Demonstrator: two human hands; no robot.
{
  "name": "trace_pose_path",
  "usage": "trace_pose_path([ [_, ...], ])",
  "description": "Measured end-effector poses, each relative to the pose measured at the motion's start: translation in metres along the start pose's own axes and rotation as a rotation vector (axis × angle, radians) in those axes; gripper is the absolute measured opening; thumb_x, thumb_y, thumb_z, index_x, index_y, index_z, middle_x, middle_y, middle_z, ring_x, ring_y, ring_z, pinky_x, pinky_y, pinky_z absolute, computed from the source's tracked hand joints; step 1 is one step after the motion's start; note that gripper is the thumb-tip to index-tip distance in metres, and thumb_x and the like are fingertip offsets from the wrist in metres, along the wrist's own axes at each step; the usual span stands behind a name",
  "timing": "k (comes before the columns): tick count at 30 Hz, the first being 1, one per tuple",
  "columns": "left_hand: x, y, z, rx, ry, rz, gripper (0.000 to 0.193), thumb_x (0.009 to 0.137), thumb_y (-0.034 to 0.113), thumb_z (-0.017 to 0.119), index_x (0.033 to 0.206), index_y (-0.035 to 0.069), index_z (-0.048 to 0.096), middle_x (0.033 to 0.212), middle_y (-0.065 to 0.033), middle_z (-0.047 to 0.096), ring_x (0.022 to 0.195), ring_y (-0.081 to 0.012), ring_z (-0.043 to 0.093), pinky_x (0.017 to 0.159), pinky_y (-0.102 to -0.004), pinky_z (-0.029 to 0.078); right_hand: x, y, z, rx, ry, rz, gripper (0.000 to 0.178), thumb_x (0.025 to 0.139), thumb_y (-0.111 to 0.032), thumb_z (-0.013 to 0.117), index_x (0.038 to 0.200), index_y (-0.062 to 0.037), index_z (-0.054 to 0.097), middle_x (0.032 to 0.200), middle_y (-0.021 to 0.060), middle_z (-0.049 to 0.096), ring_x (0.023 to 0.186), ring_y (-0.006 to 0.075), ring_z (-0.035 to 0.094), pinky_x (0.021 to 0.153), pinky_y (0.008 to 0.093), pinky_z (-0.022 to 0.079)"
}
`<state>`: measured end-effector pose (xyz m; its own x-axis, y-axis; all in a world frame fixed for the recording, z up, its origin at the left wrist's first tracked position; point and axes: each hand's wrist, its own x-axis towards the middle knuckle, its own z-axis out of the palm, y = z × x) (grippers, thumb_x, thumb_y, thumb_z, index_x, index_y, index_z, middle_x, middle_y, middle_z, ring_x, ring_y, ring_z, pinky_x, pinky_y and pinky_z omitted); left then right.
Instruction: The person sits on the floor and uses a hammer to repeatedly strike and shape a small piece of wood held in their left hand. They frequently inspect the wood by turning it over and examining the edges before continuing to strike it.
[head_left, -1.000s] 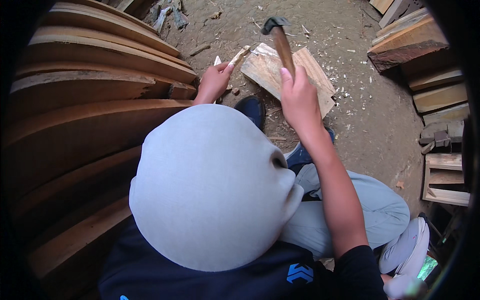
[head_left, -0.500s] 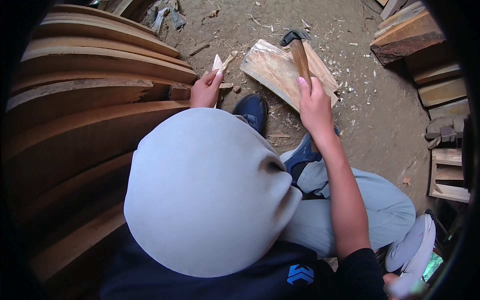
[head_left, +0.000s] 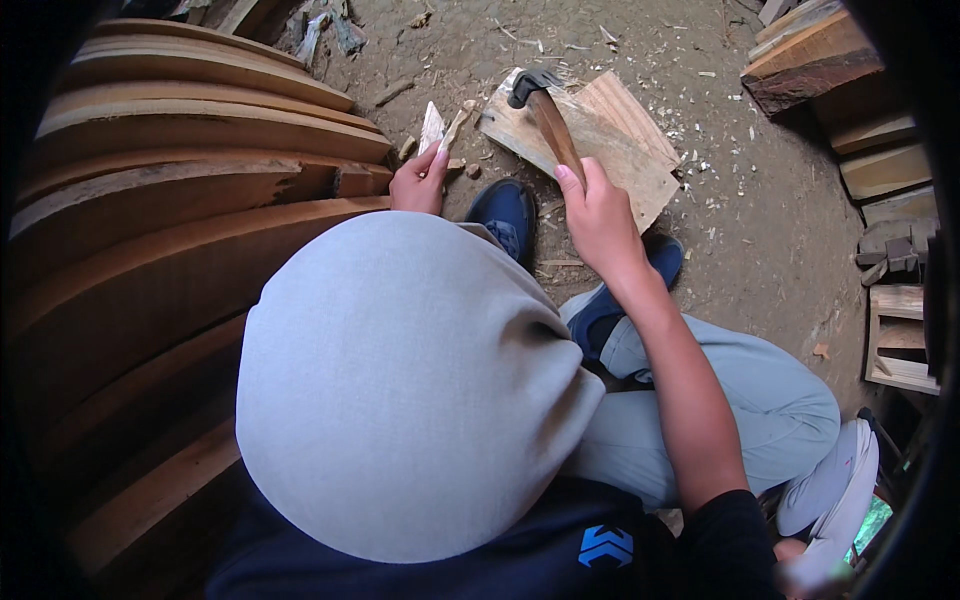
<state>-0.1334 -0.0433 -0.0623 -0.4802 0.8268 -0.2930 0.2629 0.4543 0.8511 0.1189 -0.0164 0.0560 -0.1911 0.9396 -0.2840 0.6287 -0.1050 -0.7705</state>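
My right hand [head_left: 605, 222] is wrapped round the wooden handle of a claw hammer [head_left: 556, 130]. Its dark metal head hangs over the far left part of a rough board [head_left: 625, 180] on the ground. Whether head and board touch, I cannot tell. Left of the board, my left hand [head_left: 418, 184] pinches a thin, pale wood stick [head_left: 458, 124] pointing up and away. Just beside that stick is a pointed, pale wood piece [head_left: 432, 126]; whether the same fingers hold it is unclear. A second, ridged board [head_left: 632, 112] lies partly beneath the first.
Curved planks [head_left: 200, 130] are stacked along the left. Thick timber [head_left: 815, 60] stands at the far right, with a small wooden frame [head_left: 900, 335] below it. Chips litter the dirt floor [head_left: 720, 130]. My blue shoes [head_left: 503, 215] flank the board's near side; grey cloth [head_left: 400, 390] fills the foreground.
My right hand has moved left with the hammer, and its head has swung left and nearer, over the board. My left hand keeps its pinch, almost in place.
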Motion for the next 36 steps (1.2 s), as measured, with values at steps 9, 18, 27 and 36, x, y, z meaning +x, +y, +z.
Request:
trace_pose_path([
  [9,0.003,-0.008,0.005,0.027,0.039,-0.021,0.043,0.091,0.037,0.071,0.125,0.011,0.070,0.104,-0.0173,0.076,0.097,-0.0202,0.073,0.089,-0.0325,0.053,0.000,-0.003,0.002,-0.046,-0.029,-0.003,0.034,0.104,-0.034,0.050,0.100,-0.0002,0.052,0.075,0.0342,0.062,0.081,0.0557,0.061,0.067,0.0598,0.046],
  [18,0.003,-0.003,0.008,0.080,0.051,0.032,0.045,0.096,0.035,0.068,0.130,0.006,0.066,0.081,0.0019,0.067,0.076,-0.0037,0.055,0.071,-0.0229,0.047,-0.003,-0.017,0.004,-0.099,0.049,-0.193,0.030,0.103,-0.032,0.053,0.103,-0.0024,0.049,0.073,0.0324,0.063,0.075,0.0534,0.063,0.063,0.0619,0.048],
  [27,0.005,-0.006,0.004,0.109,0.043,-0.047,0.044,0.096,0.034,0.069,0.129,0.006,0.067,0.079,0.0023,0.067,0.075,-0.0038,0.057,0.071,-0.0229,0.047,-0.001,-0.024,0.006,-0.347,0.004,-0.155,0.028,0.102,-0.030,0.053,0.104,-0.0033,0.044,0.072,0.0307,0.065,0.075,0.0525,0.065,0.064,0.0612,0.053],
  [36,0.007,-0.008,0.005,0.101,0.033,-0.010,0.047,0.096,0.035,0.069,0.130,0.004,0.065,0.081,0.0006,0.068,0.076,-0.0046,0.057,0.071,-0.0232,0.047,-0.001,-0.020,0.016,-0.375,0.009,-0.155,0.028,0.102,-0.030,0.054,0.103,-0.0029,0.045,0.071,0.0300,0.065,0.074,0.0512,0.066,0.064,0.0603,0.054],
])
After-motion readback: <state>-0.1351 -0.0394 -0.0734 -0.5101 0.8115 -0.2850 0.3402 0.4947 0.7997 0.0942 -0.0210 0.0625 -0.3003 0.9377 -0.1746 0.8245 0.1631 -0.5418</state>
